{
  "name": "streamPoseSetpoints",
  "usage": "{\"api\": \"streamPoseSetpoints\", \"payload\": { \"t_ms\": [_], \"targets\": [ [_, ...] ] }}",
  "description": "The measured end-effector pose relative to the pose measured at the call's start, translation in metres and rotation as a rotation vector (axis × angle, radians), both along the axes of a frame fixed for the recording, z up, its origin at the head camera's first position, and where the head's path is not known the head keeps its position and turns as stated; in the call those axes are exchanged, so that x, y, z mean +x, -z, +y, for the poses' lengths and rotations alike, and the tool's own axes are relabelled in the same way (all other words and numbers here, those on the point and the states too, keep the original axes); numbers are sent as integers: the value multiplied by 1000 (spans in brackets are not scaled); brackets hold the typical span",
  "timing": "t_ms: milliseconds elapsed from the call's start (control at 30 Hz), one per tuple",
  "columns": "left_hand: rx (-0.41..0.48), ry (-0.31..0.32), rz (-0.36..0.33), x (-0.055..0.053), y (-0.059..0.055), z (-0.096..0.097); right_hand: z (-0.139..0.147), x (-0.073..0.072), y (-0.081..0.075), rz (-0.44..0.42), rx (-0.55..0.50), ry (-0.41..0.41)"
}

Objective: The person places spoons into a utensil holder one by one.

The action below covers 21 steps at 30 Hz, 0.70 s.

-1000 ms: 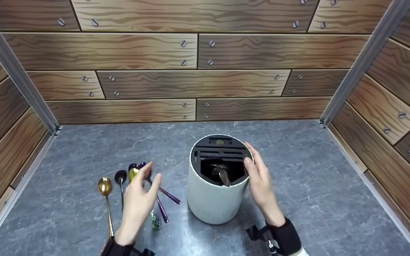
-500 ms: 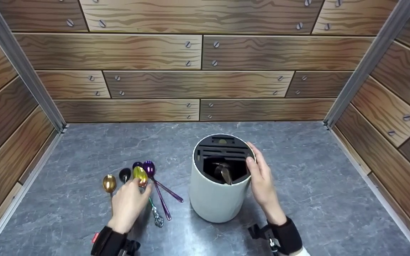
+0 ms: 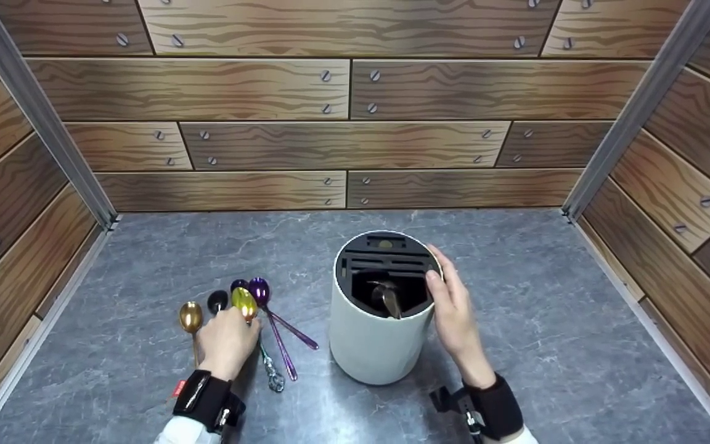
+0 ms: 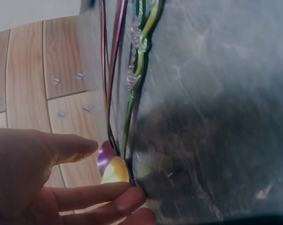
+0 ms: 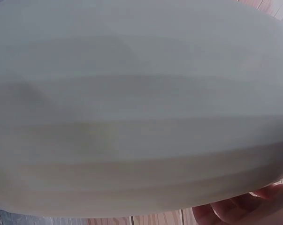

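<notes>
My left hand (image 3: 227, 342) is low over a group of long-handled spoons, fingertips hidden in the head view. The left wrist view shows thumb and fingers apart, fingertips right by the bowl of a yellow-gold spoon (image 4: 116, 170) with an ornate green handle. A purple spoon (image 3: 260, 290) lies just right of it, and a black spoon (image 3: 217, 301) and a gold spoon (image 3: 190, 316) lie to the left. With thumb at the rim and fingers round the side, my right hand (image 3: 453, 308) holds a white cylindrical utensil holder (image 3: 376, 351). A metal utensil (image 3: 387, 298) stands inside its large opening.
Another purple spoon (image 3: 239, 285) lies partly behind the yellow one. The holder's black top has narrow slots (image 3: 386, 262). Wood-patterned walls (image 3: 346, 145) enclose the grey marbled tabletop (image 3: 546, 296) at the back and sides.
My left hand has come down onto the spoons and shifted slightly left, its fingers going from spread above them to pointing down among them. My right hand stays on the holder.
</notes>
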State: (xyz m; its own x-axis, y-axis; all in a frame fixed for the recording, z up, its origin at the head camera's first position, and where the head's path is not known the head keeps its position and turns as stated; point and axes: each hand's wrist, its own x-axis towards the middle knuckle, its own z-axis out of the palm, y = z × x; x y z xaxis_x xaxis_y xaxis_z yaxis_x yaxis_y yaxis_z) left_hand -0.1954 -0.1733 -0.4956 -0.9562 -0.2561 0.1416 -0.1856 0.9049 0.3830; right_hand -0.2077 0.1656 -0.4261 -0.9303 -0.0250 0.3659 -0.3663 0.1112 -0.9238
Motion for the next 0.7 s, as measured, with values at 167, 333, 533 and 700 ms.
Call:
{"api": "streamPoseSetpoints", "payload": {
  "t_ms": [167,333,533,700],
  "targets": [
    [-24,-27,42,-3,4,3,0,-1,0,3,-11,-9],
    [-48,-31,112,-6,8,7,0,-1,0,18,-21,-20],
    [-2,-37,94,-8,10,7,0,-1,1,21,0,4],
    [26,-46,126,-8,12,7,-1,-2,1,14,8,11]
  ]
}}
